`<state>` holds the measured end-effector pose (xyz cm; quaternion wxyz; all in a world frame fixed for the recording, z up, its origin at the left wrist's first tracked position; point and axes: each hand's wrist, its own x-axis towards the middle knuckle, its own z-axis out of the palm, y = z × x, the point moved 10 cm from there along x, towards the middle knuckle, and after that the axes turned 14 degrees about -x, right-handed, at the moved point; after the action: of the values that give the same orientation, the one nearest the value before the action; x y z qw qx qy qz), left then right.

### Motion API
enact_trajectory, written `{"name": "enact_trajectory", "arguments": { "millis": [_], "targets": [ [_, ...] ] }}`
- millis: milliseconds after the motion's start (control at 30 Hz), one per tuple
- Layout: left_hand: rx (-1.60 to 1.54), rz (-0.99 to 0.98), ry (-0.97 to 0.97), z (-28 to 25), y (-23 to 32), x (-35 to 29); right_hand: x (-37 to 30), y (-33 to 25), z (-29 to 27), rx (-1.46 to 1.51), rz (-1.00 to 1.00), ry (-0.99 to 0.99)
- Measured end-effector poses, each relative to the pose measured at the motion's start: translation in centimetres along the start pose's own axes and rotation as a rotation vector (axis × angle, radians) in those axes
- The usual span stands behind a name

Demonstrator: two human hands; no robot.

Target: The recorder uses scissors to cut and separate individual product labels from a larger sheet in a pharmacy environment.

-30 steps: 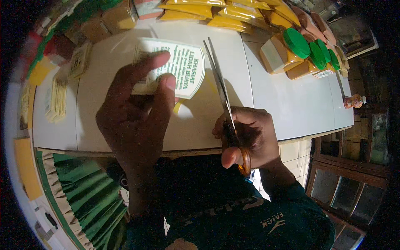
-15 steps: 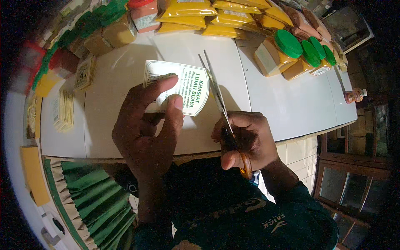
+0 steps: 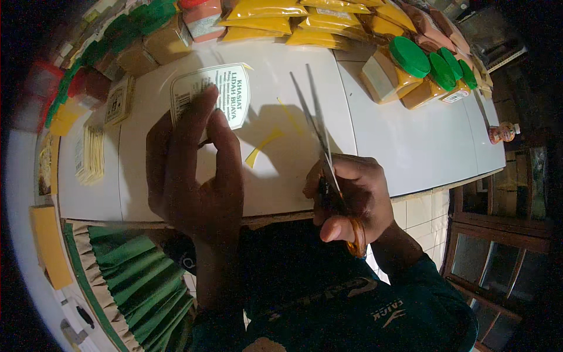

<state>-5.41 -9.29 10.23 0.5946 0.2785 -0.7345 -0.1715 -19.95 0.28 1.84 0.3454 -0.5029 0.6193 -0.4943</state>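
Note:
Pinched between the thumb and fingers of my left hand (image 3: 196, 158) is a white paper label (image 3: 236, 97) with green and black print and a curved edge. My right hand (image 3: 358, 190) grips scissors (image 3: 321, 126) by their amber handles. Their blades point away from me and stand slightly apart, to the right of the label. Thin yellow paper offcuts (image 3: 262, 148) lie on the white tabletop (image 3: 410, 152) between my hands.
Stacks of cut labels (image 3: 89, 155) stand at the left. Yellow pouches (image 3: 258, 24) are piled along the back, beside a red-lidded jar (image 3: 202, 20). Green-lidded jars (image 3: 390, 73) lie at the back right. A small bottle (image 3: 503, 133) is near the right edge.
The label has moved left and turned, away from the scissors. The scissors have shifted slightly right and their blades have spread. Yellow offcuts now show on the table.

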Motion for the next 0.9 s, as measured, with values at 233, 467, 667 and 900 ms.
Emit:
{"name": "enact_trajectory", "arguments": {
  "millis": [233,467,667,900],
  "targets": [
    [0.046,0.089,-0.037,0.3,0.6,0.3,-0.4,0.2,-0.8,-0.001,-0.028,0.097],
    [-0.209,-0.076,-0.141,1.0,0.3,-0.8,-0.2,0.0,0.5,0.039,0.050,-0.014],
    [-0.254,-0.079,-0.183,1.4,0.7,-0.4,-0.2,0.2,0.0,0.028,0.022,0.032],
    [-0.222,-0.018,-0.255,1.8,1.8,-0.5,-0.1,0.4,0.1,0.043,0.053,0.022]
  ]
}}
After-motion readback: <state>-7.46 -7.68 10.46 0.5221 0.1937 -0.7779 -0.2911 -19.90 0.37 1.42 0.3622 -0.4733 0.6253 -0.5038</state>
